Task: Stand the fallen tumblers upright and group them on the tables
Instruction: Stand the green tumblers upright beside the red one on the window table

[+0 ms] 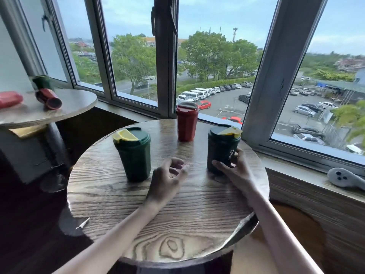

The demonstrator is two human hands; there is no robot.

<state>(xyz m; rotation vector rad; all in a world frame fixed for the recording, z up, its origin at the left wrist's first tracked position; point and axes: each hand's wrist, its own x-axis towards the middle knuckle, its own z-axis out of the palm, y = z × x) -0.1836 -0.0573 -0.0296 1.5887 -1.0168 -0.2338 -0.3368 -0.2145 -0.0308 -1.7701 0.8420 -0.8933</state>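
**Three upright on the near worktop; the second worktop is not yet sorted**

The step in hand looks like the grouping on the near worktop (177, 224). The right hand (235, 169) wraps thumb and fingers round the lower body of the right green tumbler (222, 147), which stands upright near the right edge. The left hand (167, 175) hangs just above the wood between the two green ones, fingers loosely curled and holding nothing. The left green tumbler (135, 157) stands upright near the left edge. The red tumbler (186, 123) stands upright at the far edge, by the window. None of the three touches another.

By my reading, the next move calls for bringing the held tumbler inward toward the other two, keeping it level so it does not tip, and then letting go. After that the work passes to the second worktop (75, 104), well apart on the far left.

The count is two worktops and two hands. The near worktop carries three tumblers, two green and one red, all upright.

On the second worktop there are three things:
- A fallen red tumbler (48, 98) lies on its side with one end toward the camera.
- A far green tumbler (42, 82) sits behind it, too blurred to say whether it stands or leans.
- A pinkish-red thing (9, 98) lies at the left edge, perhaps another tumbler, though I cannot tell.
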